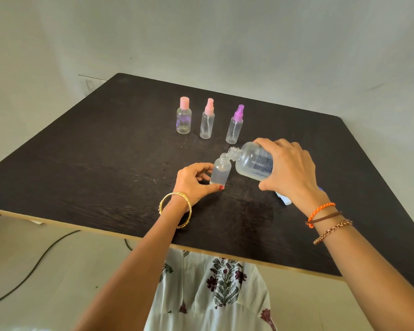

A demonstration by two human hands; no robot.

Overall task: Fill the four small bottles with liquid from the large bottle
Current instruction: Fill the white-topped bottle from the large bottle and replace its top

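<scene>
Large bottle (pixel 253 162): clear plastic, printed label, cap off, tipped with its neck down and left, mouth just over the mouth of the open small bottle (pixel 221 172); gripped round its body by the right hand (pixel 289 170), fingers curled over the top and thumb underneath. Judged light but bulky, walls likely to flex if squeezed, smooth and possibly slippery when wet; best held at mid-body, as here, so the tilt stays controllable. Open small bottle: clear, uncapped, standing on the dark surface (pixel 105 168) near centre, liquid in it, level unclear; the left hand (pixel 194 181) pinches its lower part between thumb and fingers. Judged very light and easily tipped, narrow mouth, so it wants steadying low down. Three other small bottles stand far of these: pink-capped bottle (pixel 184 119) at left, pink spray bottle (pixel 207 123) in the middle, purple spray bottle (pixel 235 127) at right, all capped, looking empty. A white and blue item (pixel 283 199) lies partly hidden under the right wrist.
</scene>
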